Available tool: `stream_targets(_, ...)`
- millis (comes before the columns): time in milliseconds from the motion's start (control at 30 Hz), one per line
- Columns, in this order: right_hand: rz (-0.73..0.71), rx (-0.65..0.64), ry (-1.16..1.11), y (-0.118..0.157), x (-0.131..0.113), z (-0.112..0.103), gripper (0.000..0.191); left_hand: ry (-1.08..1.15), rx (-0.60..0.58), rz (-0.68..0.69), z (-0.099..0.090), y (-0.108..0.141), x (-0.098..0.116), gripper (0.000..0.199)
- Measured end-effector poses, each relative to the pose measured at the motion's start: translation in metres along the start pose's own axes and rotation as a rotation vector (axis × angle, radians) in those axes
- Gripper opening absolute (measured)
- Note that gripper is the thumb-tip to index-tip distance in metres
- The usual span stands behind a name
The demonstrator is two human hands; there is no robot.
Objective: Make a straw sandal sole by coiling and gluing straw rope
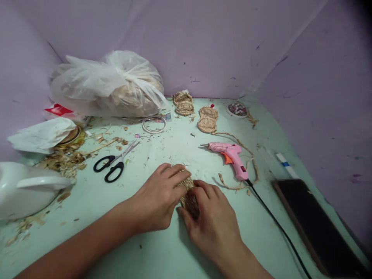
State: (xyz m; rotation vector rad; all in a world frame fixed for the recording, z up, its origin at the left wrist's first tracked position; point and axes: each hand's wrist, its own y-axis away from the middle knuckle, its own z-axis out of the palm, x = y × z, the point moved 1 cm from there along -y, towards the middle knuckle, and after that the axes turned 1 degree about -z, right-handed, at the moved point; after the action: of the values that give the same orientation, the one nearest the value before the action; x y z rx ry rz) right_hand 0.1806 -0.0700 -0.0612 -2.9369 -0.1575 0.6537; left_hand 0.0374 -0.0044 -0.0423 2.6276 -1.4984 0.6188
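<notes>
Near the front middle of the table, a woven piece of braided straw-coloured fibre [190, 201] is held between both hands. My left hand [159, 193] has its fingers laid over the upper left side of the piece. My right hand [213, 217] grips its right and lower edge, thumb underneath on the near side. Much of the piece is hidden by the fingers. Right of the hands lies a pink glue gun [228, 151] with an orange trigger, its nozzle pointing left. A braided cord [252, 155] curves around it from a figure-eight-shaped woven piece [208, 119].
Black-handled scissors [114, 162] lie left, beside dry fibre scraps [65, 161] and a white jug-like container [26, 190]. A stuffed plastic bag [113, 85], a white ring [154, 124], another woven piece [183, 104] and a small round container [237, 110] stand behind. A phone [314, 228] lies right.
</notes>
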Motion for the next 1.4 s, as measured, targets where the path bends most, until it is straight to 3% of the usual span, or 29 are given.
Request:
stream_targets(100,-0.009,-0.019,-0.008,-0.006,0.003,-0.002,0.021,-0.004,-0.023,0.001,0.003,-0.006,0.001,0.023)
stream_targets(233,-0.128,-0.070,-0.113,-0.008,0.014,-0.008,0.019,-0.032,0.007,-0.062,0.005,-0.009,0.010,0.013)
stream_targets(467,-0.183,0.178,-0.248,0.004,0.019,0.001,0.016,0.013,0.000,-0.095,0.005,-0.013,0.012,0.011)
stream_targets(700,-0.173,0.265,-0.260,0.001,0.014,0.005,0.011,0.078,0.068,-0.083,0.013,-0.015,0.008,0.012)
stream_targets(967,-0.151,0.198,-0.284,0.000,0.016,0.005,0.012,0.062,0.070,-0.125,0.020,-0.016,0.009,0.008)
stream_targets(1233,-0.216,-0.091,-0.307,-0.002,0.036,-0.014,0.013,0.101,-0.113,-0.253,-0.002,-0.018,0.013,0.010)
stream_targets(1400,-0.188,0.058,-0.255,0.013,0.049,-0.029,0.028,0.107,-0.127,-0.312,-0.003,-0.019,0.005,0.011)
